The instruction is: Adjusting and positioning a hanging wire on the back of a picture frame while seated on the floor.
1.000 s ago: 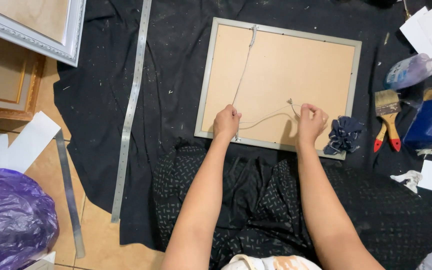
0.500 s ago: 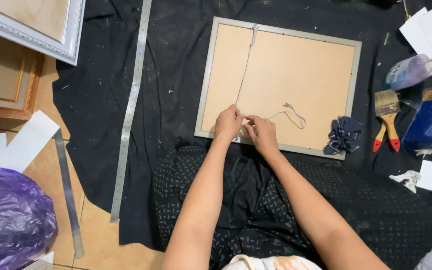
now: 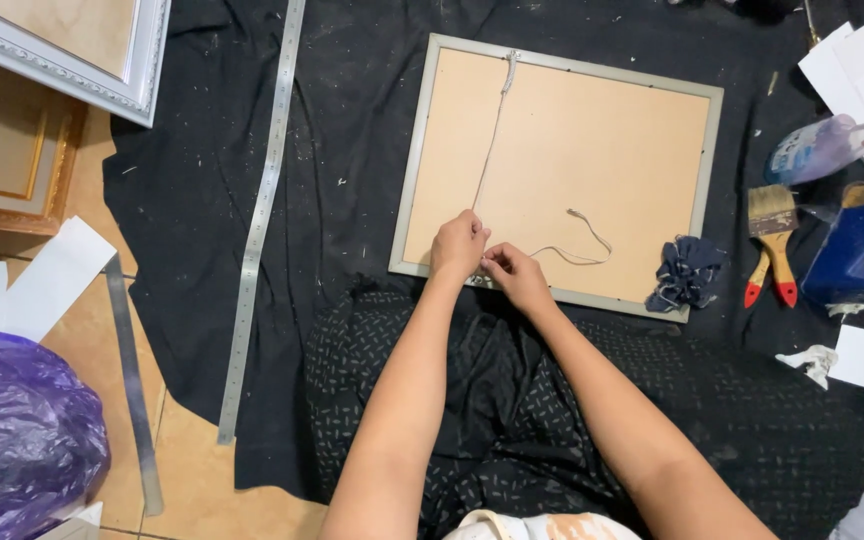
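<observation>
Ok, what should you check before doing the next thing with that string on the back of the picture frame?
1. Thin pale string fastened at the far edge of the silver-edged frame with brown backing board: ok.
2. Left hand and right hand both on the string at the near edge: ok.
3. Knot made there: cannot tell, fingers hide it.
4. Loose string end lying free on the board: ok.
5. Frame flat on the black cloth: ok.

hands [image 3: 487,255] hide cord end | purple bag [image 3: 17,430] cut off left
</observation>
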